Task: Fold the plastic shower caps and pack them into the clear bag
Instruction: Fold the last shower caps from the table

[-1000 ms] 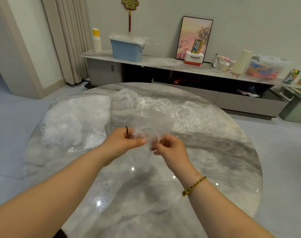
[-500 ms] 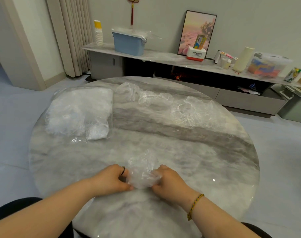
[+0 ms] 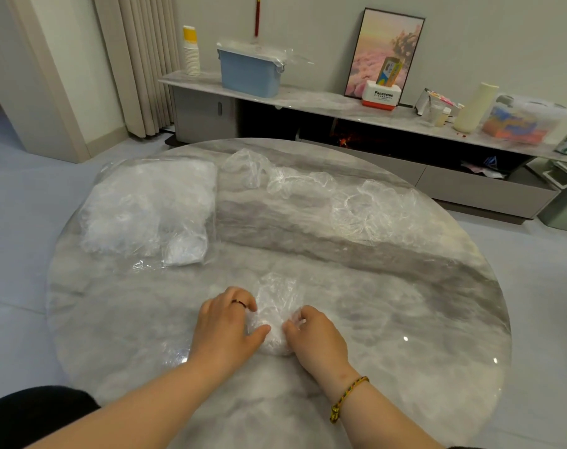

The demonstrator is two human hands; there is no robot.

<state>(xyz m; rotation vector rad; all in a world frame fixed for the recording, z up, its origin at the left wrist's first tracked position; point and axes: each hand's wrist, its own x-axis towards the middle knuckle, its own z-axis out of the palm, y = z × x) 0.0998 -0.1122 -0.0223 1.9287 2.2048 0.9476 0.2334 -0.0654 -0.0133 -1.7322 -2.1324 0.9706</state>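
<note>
Lowered the shower cap from mid-air onto the glossy marble table within the last second, so folding now gets a firm surface. Gripping it from both sides: left hand curled, thumb pressing in; right hand pinching the near edge (fingertips partly hidden). Thin, crinkly, see-through film, bunched into a small wad. Not yet packed into the stuffed clear bag at far left; more loose caps heaped beyond.
</note>
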